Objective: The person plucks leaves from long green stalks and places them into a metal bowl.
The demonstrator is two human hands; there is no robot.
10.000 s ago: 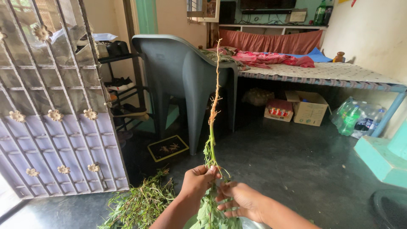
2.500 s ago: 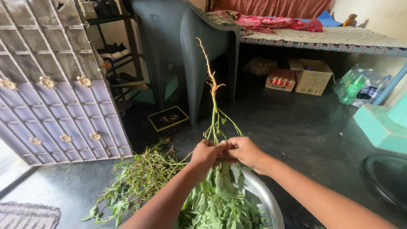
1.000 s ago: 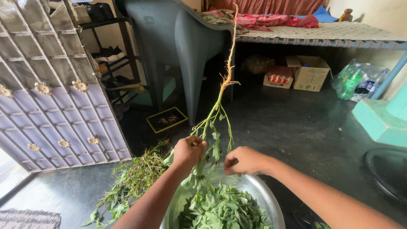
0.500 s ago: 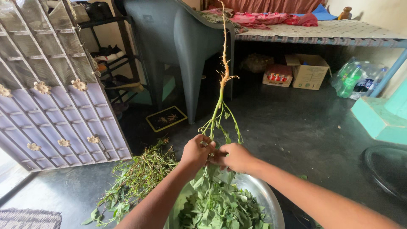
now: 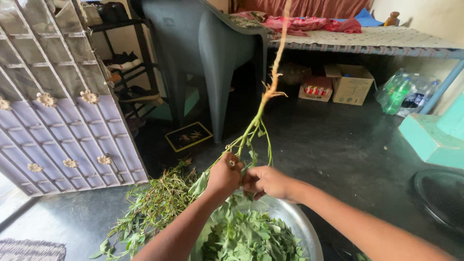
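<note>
Over bowl (image 5: pixel 309 234): both hands (image 5: pixel 224 175) gripping stalk (image 5: pixel 261 108).

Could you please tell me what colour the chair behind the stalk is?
The chair is plain grey-blue plastic, seen in the head view.

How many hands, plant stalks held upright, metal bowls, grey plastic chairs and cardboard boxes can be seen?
Hands: 2, left hand and right hand
Held plant stalk: 1
Metal bowl: 1
Grey plastic chair: 1
Cardboard boxes: 2, plain box, printed box
Total: 7
</note>
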